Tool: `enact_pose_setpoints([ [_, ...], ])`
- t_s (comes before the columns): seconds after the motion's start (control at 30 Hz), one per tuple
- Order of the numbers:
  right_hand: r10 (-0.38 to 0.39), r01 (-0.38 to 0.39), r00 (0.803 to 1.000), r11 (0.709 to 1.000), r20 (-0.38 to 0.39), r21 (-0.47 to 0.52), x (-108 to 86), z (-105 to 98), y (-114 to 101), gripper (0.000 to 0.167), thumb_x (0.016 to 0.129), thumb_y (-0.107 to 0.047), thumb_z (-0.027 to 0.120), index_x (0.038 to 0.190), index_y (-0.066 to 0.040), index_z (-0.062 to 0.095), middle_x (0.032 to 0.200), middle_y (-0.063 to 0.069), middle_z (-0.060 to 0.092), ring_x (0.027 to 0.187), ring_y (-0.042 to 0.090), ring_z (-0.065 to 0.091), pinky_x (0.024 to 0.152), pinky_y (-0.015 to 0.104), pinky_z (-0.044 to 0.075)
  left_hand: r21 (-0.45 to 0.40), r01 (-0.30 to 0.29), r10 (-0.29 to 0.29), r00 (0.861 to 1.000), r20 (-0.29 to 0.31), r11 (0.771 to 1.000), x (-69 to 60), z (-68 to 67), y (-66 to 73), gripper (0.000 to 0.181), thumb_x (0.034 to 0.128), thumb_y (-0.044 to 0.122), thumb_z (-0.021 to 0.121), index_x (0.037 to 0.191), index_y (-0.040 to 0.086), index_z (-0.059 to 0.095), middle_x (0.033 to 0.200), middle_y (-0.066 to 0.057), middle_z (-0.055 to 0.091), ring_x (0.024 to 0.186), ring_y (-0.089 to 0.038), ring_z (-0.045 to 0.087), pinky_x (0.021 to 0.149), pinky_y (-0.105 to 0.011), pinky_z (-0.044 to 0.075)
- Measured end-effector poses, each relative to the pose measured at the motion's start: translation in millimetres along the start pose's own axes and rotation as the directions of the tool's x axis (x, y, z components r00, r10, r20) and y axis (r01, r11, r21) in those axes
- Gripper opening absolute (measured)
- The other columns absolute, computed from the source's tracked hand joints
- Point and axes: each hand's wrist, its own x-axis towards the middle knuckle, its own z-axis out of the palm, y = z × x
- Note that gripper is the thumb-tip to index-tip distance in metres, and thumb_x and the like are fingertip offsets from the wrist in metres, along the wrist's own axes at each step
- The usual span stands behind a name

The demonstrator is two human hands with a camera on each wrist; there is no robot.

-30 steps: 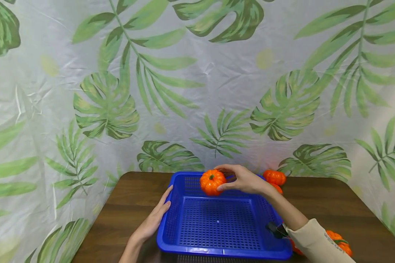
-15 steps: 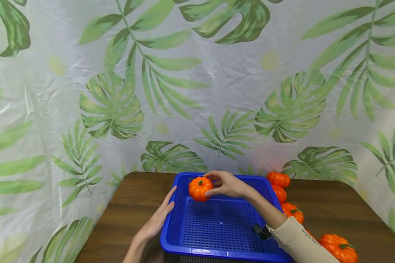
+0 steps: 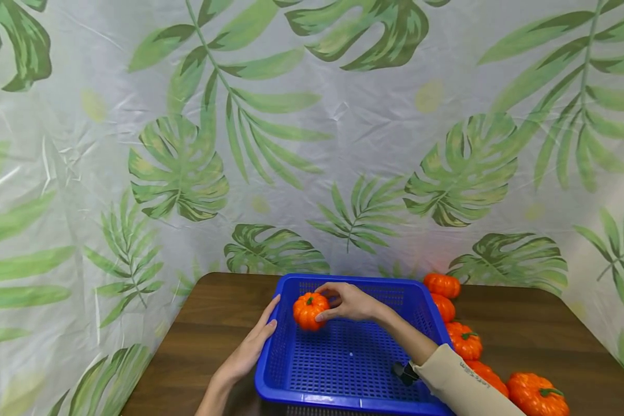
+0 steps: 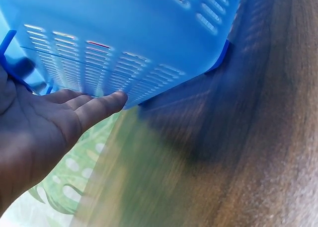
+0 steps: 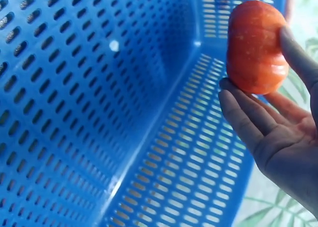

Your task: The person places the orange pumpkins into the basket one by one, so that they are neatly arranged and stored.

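Observation:
A small orange toy pumpkin (image 3: 309,312) with a green stem is pinched between the thumb and fingers of my right hand (image 3: 351,303), inside the far left part of a blue plastic basket (image 3: 364,398). In the right wrist view, the pumpkin (image 5: 257,48) hangs above the perforated basket floor, close to the walls. My left hand (image 3: 245,349) rests along the outside of the basket's left side. Its fingers look straight against the slotted wall (image 4: 99,63) in the left wrist view.
Several more orange pumpkins line the basket's right side, from one at the back (image 3: 442,285) to a larger one (image 3: 538,394) at the front right. The brown wooden table (image 3: 208,306) backs onto a leaf-patterned curtain (image 3: 270,173). A dark wrist device (image 3: 405,373) is on my right arm.
My right hand has carried the pumpkin leftward and lower into the basket's far left corner area. The left hand stays at the basket's side. The view has shifted slightly.

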Motion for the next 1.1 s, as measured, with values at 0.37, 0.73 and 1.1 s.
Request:
enact_pose_setpoints([
  [0.37, 0.006, -0.007, 1.0, 0.998, -0.009, -0.066, 5.9, 13.9, 8.1, 0.058, 0.088, -0.018, 0.084, 0.136, 0.003, 0.06, 0.134, 0.027, 0.064, 0.115, 0.042, 0.069, 0.092, 0.042, 0.06, -0.023, 0.011, -0.01, 1.0, 0.009, 1.0, -0.6, 0.6, 2.6, 0.059, 0.1158, 0.031, 0.022, 0.168, 0.023, -0.004, 0.172, -0.025, 0.008, 0.139, -0.053, 0.044, 0.107, -0.054, 0.049],
  [0.73, 0.002, -0.004, 0.999, 0.998, -0.034, -0.066, 11.3, 22.9, 21.4, 0.06, 0.086, -0.015, 0.085, 0.138, 0.004, 0.06, 0.135, 0.03, 0.063, 0.114, 0.043, 0.07, 0.092, 0.044, 0.06, -0.022, 0.025, -0.025, 1.0, 0.0, 0.999, -1.7, 0.8, 1.0, 0.059, 0.1157, 0.033, 0.023, 0.168, 0.025, -0.003, 0.171, -0.025, 0.009, 0.14, -0.052, 0.043, 0.109, -0.055, 0.048],
  [1.1, 0.018, -0.021, 0.999, 0.998, -0.047, -0.063, 12.2, 24.5, 28.4, 0.061, 0.086, -0.013, 0.085, 0.138, 0.006, 0.059, 0.124, 0.029, 0.07, 0.109, 0.039, 0.072, 0.089, 0.04, 0.061, -0.025, 0.028, -0.028, 1.0, -0.001, 0.999, -2.1, 1.1, 1.8, 0.059, 0.1157, 0.033, 0.023, 0.168, 0.026, -0.003, 0.171, -0.025, 0.009, 0.14, -0.051, 0.043, 0.108, -0.052, 0.049],
])
